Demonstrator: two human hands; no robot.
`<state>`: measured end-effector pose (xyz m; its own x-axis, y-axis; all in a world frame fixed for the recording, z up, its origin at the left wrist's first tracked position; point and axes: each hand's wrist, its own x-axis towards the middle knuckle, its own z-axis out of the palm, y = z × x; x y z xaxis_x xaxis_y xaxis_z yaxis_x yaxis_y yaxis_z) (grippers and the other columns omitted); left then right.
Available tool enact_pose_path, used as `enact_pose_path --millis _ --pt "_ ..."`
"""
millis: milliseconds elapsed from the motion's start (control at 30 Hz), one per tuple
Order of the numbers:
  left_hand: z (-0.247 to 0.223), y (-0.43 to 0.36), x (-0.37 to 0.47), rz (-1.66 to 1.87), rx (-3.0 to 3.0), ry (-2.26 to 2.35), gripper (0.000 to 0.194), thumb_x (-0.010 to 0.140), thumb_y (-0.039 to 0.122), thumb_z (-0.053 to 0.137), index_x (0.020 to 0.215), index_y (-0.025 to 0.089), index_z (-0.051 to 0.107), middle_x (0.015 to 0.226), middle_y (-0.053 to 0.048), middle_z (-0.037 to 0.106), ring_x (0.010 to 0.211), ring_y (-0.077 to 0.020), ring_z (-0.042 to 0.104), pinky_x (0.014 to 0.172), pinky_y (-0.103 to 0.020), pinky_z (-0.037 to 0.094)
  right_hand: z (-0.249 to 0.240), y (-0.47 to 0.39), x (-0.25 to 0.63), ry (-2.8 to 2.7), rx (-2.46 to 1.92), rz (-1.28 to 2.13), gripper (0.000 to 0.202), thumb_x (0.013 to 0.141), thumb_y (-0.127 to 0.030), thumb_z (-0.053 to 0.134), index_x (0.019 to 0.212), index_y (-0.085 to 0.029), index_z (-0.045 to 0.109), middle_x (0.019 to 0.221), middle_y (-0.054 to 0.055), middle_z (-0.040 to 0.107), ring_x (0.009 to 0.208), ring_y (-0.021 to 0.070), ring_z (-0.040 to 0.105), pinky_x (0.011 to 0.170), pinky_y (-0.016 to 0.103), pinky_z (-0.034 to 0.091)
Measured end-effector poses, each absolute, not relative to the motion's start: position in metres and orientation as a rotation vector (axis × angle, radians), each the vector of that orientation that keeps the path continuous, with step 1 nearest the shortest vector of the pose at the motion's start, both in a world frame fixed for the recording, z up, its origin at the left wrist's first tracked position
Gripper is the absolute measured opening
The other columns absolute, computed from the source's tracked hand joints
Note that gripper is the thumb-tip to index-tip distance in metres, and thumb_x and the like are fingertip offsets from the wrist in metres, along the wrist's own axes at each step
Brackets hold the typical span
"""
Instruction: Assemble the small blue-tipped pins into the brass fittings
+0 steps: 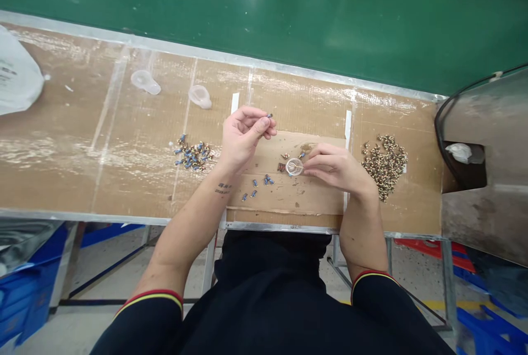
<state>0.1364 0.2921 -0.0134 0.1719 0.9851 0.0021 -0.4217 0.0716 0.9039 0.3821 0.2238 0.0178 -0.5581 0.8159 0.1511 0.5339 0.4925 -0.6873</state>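
Note:
My left hand (249, 134) is raised over the cardboard, thumb and fingers pinching a small blue-and-metal part (269, 116). Lower and to the right, my right hand (334, 167) has its fingertips pressed together at the rim of a small clear round cup (294, 167). A thin stick-like piece seems to run from those fingertips into the cup; its details are too small to tell. Beside the cup lie a loose brass part (285, 156) and a blue part (302, 155). Several more blue-tipped parts (268, 179) are scattered on the cardboard sheet (317, 201) below my left hand.
A pile of blue-and-brass parts (193, 155) lies left of my left forearm. Many brass parts (384, 165) are heaped at right. Two clear plastic pieces (200, 96) and a white bag (18, 75) lie farther left. A metal housing (487, 217) with a black cable borders the right end.

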Motion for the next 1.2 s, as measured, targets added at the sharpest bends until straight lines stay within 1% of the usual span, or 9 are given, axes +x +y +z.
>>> enact_pose_path --millis 67,300,500,633,733,800,933,1100,1200 --pt "-0.012 0.292 0.136 1.236 0.928 0.782 0.033 0.080 0.036 0.089 0.087 0.019 0.061 0.077 0.000 0.070 0.066 -0.0125 0.072 0.061 -0.025 0.058 0.016 0.224 0.380 -2.269 -1.110 0.812 0.017 0.100 -0.036 0.066 0.095 -0.027 0.079 0.088 0.003 0.074 0.080 0.0173 0.068 0.071 0.033 0.057" --pt "-0.008 0.289 0.137 1.215 0.941 0.759 0.030 0.081 0.033 0.088 0.086 0.020 0.062 0.077 0.001 0.071 0.066 -0.0118 0.072 0.062 -0.025 0.059 0.007 0.225 0.366 -2.184 -1.107 0.716 0.017 0.099 -0.037 0.067 0.093 -0.027 0.079 0.086 0.003 0.073 0.077 0.0166 0.067 0.071 0.033 0.058" --pt "-0.005 0.287 0.139 1.203 0.943 0.786 0.027 0.081 0.025 0.088 0.084 0.018 0.062 0.079 0.000 0.071 0.069 -0.0135 0.074 0.063 -0.026 0.059 0.001 0.226 0.352 -2.190 -1.106 0.629 0.017 0.097 -0.037 0.068 0.088 -0.026 0.078 0.083 0.004 0.074 0.076 0.0177 0.067 0.071 0.035 0.058" --pt "-0.004 0.285 0.140 1.238 1.056 0.772 0.028 0.080 0.033 0.089 0.084 0.019 0.065 0.082 -0.001 0.073 0.071 -0.0136 0.074 0.065 -0.027 0.061 0.007 0.224 0.356 -2.142 -1.093 0.544 0.013 0.095 -0.034 0.071 0.085 -0.028 0.077 0.082 0.002 0.074 0.072 0.0170 0.067 0.068 0.035 0.057" --pt "-0.003 0.281 0.140 1.258 1.229 0.750 0.028 0.079 0.037 0.090 0.083 0.019 0.068 0.085 -0.002 0.074 0.077 -0.0145 0.075 0.070 -0.029 0.063 0.012 0.224 0.363 -1.907 -1.055 0.307 0.008 0.092 -0.032 0.075 0.084 -0.029 0.074 0.074 -0.003 0.070 0.063 0.0141 0.061 0.061 0.033 0.052" --pt "-0.002 0.278 0.141 1.257 1.363 0.710 0.025 0.080 0.037 0.089 0.082 0.020 0.071 0.084 -0.002 0.075 0.079 -0.0149 0.074 0.072 -0.030 0.063 0.014 0.223 0.364 -1.675 -1.035 0.134 0.013 0.092 -0.035 0.074 0.082 -0.029 0.071 0.068 -0.004 0.064 0.059 0.0128 0.056 0.057 0.032 0.047" --pt "-0.001 0.269 0.148 1.232 1.525 0.639 0.015 0.086 0.032 0.083 0.082 0.021 0.073 0.081 -0.002 0.076 0.077 -0.0145 0.074 0.070 -0.029 0.062 0.016 0.221 0.356 -1.414 -1.110 -0.025 0.034 0.097 -0.051 0.065 0.075 -0.026 0.059 0.064 -0.003 0.052 0.057 0.0137 0.052 0.054 0.033 0.043" --pt "-0.003 0.260 0.154 1.212 1.574 0.639 0.009 0.090 0.027 0.078 0.084 0.021 0.075 0.085 -0.003 0.079 0.081 -0.0159 0.076 0.073 -0.029 0.062 0.014 0.218 0.347 -1.468 -1.055 -0.032 0.030 0.098 -0.047 0.065 0.077 -0.026 0.058 0.065 -0.005 0.049 0.055 0.0123 0.050 0.052 0.032 0.041" --pt "-0.005 0.256 0.155 1.174 1.576 0.672 0.008 0.089 0.027 0.079 0.086 0.020 0.075 0.087 -0.004 0.080 0.083 -0.0164 0.076 0.074 -0.029 0.061 0.011 0.216 0.347 -1.468 -1.150 -0.062 0.035 0.099 -0.054 0.060 0.078 -0.026 0.058 0.066 -0.004 0.048 0.058 0.0133 0.050 0.056 0.034 0.046"
